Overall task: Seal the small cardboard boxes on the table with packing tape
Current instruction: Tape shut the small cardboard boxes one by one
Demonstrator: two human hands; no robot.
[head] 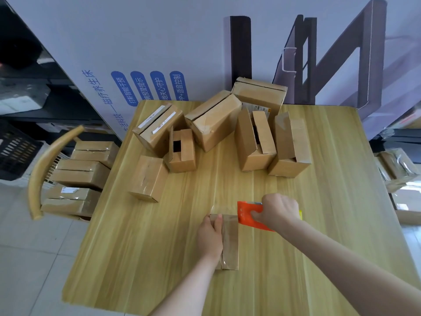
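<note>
A small cardboard box lies on the table, near its front edge. The left hand rests on the left part of this box. The tape dispenser, which the right hand grips, touches its far right corner. Behind this box, well apart, stands a cluster of boxes. Far to its left, beside the table, a chair carries stacked boxes.

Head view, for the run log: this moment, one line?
left hand presses small brown cardboard box | right hand grips orange plastic tape dispenser
</note>
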